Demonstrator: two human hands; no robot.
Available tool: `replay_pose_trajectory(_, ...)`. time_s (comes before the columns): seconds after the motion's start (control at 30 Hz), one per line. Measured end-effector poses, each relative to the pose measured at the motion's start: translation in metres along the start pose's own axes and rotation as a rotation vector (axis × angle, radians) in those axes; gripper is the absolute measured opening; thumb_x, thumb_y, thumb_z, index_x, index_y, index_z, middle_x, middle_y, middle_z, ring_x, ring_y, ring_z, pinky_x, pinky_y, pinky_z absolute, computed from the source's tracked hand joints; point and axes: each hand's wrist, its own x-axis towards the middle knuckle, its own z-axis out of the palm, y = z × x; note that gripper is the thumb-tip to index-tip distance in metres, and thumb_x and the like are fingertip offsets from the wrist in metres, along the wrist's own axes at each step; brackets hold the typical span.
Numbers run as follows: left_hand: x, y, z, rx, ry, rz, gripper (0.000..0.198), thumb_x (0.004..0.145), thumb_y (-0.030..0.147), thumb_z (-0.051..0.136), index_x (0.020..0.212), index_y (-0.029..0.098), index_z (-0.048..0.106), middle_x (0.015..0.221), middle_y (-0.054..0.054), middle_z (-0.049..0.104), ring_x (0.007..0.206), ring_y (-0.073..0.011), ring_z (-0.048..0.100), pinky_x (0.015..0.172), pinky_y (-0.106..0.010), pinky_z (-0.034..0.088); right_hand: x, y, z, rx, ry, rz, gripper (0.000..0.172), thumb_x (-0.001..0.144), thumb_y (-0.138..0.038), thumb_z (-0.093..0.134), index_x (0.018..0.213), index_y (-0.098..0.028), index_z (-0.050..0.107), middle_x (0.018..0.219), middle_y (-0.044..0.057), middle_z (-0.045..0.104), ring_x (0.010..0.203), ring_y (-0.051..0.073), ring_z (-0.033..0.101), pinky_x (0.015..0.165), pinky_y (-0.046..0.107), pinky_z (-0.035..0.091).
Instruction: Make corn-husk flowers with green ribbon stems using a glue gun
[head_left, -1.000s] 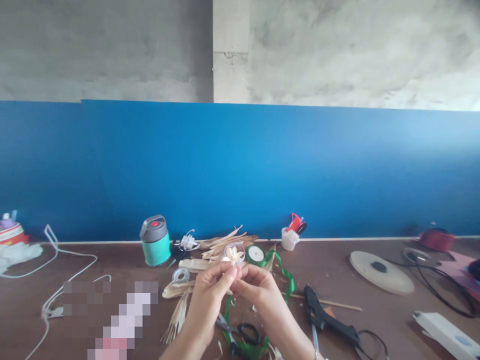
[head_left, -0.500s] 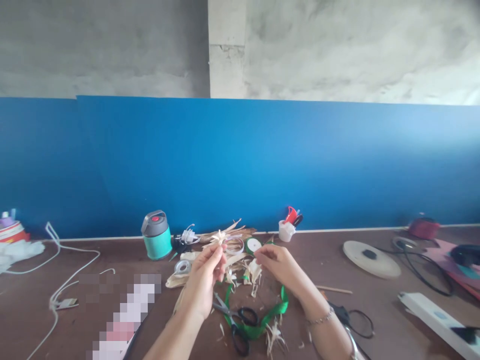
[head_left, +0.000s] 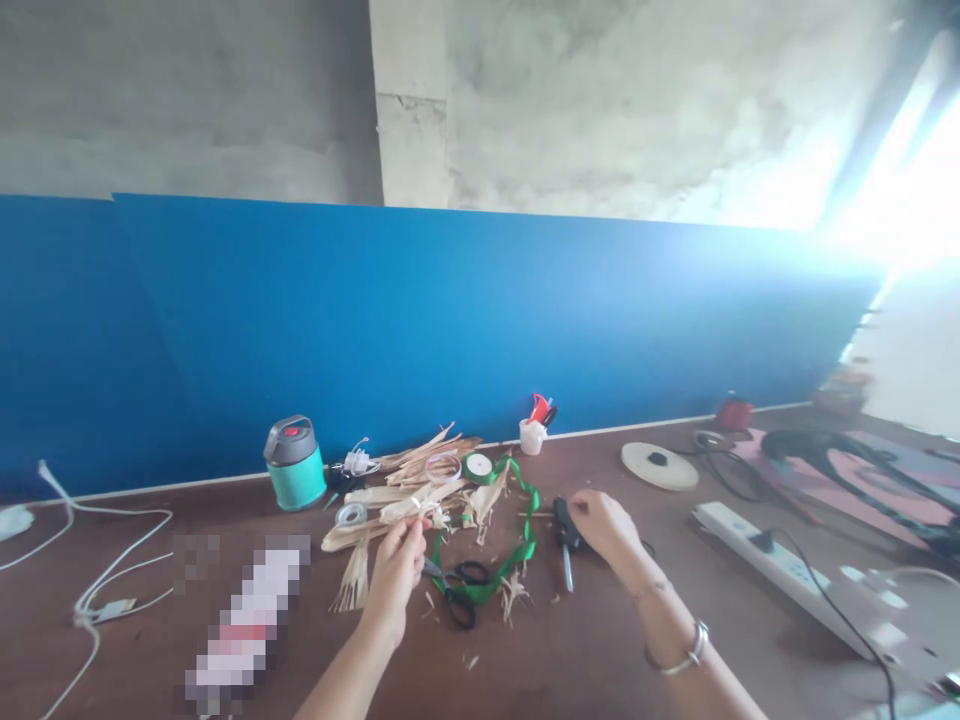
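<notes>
My left hand point(head_left: 401, 565) is closed in a pinch on a small pale husk flower, mostly blended into the dried husks behind it. My right hand point(head_left: 604, 525) has its fingers closed at a black glue gun point(head_left: 566, 525), with a translucent glue stick point(head_left: 568, 570) sticking out of it toward me. Between the hands, a green ribbon point(head_left: 525, 540) curves over the table. Scissors with black handles point(head_left: 461, 605) lie partly on it, close to my left hand. Dried husk strips point(head_left: 420, 460) are piled beyond my left hand.
Behind the husks sit a green ribbon spool point(head_left: 478, 467), a clear tape roll point(head_left: 350, 514) and a teal container point(head_left: 295, 480). A white cup point(head_left: 532, 437) holds red-handled scissors. On the right are a round lid point(head_left: 637, 465) and a white power strip point(head_left: 765, 550). Cables point(head_left: 97, 590) lie left.
My right hand has moved away from my left hand to the right and taken hold of the glue gun. My left hand still pinches the husk flower, lower now. The view has turned right.
</notes>
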Motion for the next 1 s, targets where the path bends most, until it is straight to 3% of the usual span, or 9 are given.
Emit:
replay_pose_trajectory(0.1,0.0,-0.011,0.004,-0.017,-0.022,0.003,0.041,0.065,0.051,0.066,0.082,0.015,0.06,0.052,0.011,0.029,0.041,-0.0035,0.025,0.041,-0.018,0.012,-0.02,-0.013,0.02,0.143,-0.077,-0.026,0.018,0.068,-0.017,0.053,0.062,-0.019,0.07,0.074,0.007,0.07,0.08,0.024,0.06,0.07,0.029,0.039)
replay_pose_trajectory(0.23,-0.003,-0.021,0.005,-0.03,-0.055,0.013,0.042,0.062,0.053,0.068,0.082,0.016,0.059,0.052,0.01,0.033,0.042,-0.005,0.027,0.042,-0.019,0.015,-0.051,-0.053,0.07,0.451,-0.339,-0.041,0.023,0.068,-0.031,0.06,0.053,-0.016,0.066,0.051,0.001,0.06,0.055,0.016,0.054,0.054,0.025,0.038)
replay_pose_trajectory(0.4,-0.007,-0.023,0.005,-0.04,-0.12,-0.024,0.039,0.064,0.053,0.067,0.073,0.017,0.056,0.051,0.01,0.033,0.041,-0.0043,0.023,0.043,-0.02,0.013,-0.071,-0.087,0.114,0.831,-0.496,0.057,0.034,0.063,-0.046,0.068,0.071,-0.014,0.069,0.049,-0.003,0.052,0.044,0.008,0.041,0.044,0.02,0.029)
replay_pose_trajectory(0.57,-0.007,-0.022,0.005,-0.049,-0.165,-0.082,0.041,0.06,0.053,0.07,0.061,0.018,0.049,0.053,0.008,0.038,0.04,-0.0029,0.023,0.042,-0.019,0.012,-0.072,-0.086,0.122,1.044,-0.492,0.114,0.034,0.058,-0.046,0.074,0.062,-0.014,0.064,0.05,-0.003,0.052,0.045,0.007,0.038,0.045,0.021,0.027)
replay_pose_trajectory(0.77,-0.004,-0.028,0.002,0.027,-0.113,-0.072,0.04,0.059,0.052,0.072,0.068,0.016,0.058,0.055,0.004,0.053,0.038,-0.0041,0.031,0.039,-0.018,0.015,-0.073,-0.085,0.121,1.107,-0.445,0.141,0.034,0.052,-0.044,0.078,0.054,-0.014,0.061,0.045,-0.004,0.051,0.042,0.007,0.035,0.045,0.022,0.021)
replay_pose_trajectory(0.87,-0.001,-0.031,-0.001,0.132,-0.071,-0.003,0.039,0.058,0.053,0.073,0.069,0.017,0.06,0.048,0.004,0.054,0.038,-0.0082,0.038,0.038,-0.019,0.023,-0.074,-0.086,0.122,1.119,-0.411,0.162,0.034,0.05,-0.043,0.078,0.054,-0.014,0.06,0.046,-0.005,0.049,0.043,0.006,0.032,0.045,0.022,0.021)
replay_pose_trajectory(1.0,-0.001,-0.034,-0.007,0.382,-0.012,0.2,0.034,0.065,0.052,0.068,0.07,0.018,0.064,0.061,-0.003,0.066,0.049,-0.0169,0.054,0.046,-0.025,0.039,-0.075,-0.088,0.123,1.113,-0.404,0.174,0.035,0.051,-0.044,0.076,0.054,-0.015,0.057,0.048,-0.005,0.048,0.044,0.006,0.034,0.046,0.022,0.023)
